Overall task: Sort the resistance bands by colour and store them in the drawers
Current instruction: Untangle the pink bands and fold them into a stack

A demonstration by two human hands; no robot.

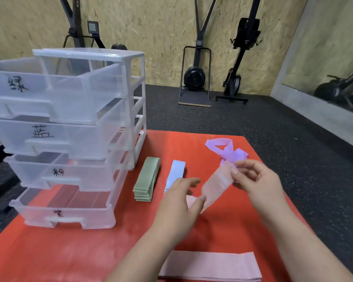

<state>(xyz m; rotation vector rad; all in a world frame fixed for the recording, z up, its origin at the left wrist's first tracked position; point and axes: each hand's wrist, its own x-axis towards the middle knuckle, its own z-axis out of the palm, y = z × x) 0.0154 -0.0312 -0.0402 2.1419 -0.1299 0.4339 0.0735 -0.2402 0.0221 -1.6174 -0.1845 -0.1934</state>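
Both hands hold a pink band (216,186) stretched above the red mat. My left hand (179,200) pinches its lower end and my right hand (259,180) pinches its upper end. A stack of green bands (147,179) lies flat beside a light blue band (175,174), which my left hand partly hides. Loose purple bands (226,149) lie tangled at the back right. More pink bands (212,265) lie flat at the near edge. The clear drawer unit (69,129) stands at left with several labelled drawers pulled out.
The red mat (90,251) lies on a dark rubber floor (253,119). Rowing machines (194,78) stand against the wooden back wall. A mirror (334,74) leans at the right.
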